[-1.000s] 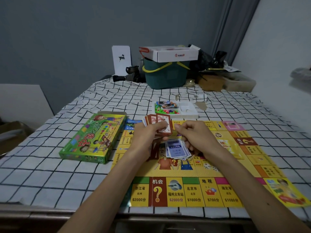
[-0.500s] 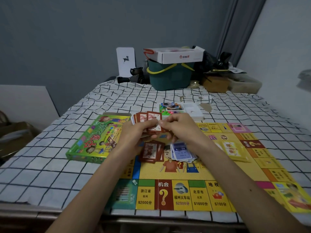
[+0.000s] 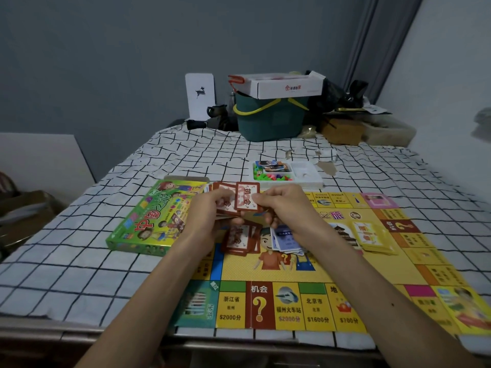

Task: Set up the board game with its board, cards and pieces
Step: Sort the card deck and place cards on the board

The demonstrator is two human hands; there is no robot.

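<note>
Card piles (image 3: pixel 240 239) on board (image 3: pixel 345 266); box (image 3: pixel 156 216) left, tray (image 3: pixel 288 174) behind

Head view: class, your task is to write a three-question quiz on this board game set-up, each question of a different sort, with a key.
1. True or false: the white tray beyond the board is empty.
2. The left hand and right hand hold a fan of cards of which colour? A blue, B red, C yellow.
3. How many card piles lie on the board?
Key: 1 false, the tray holds coloured pieces; 2 B; 3 three: red pile, blue pile, yellow pile.
</note>
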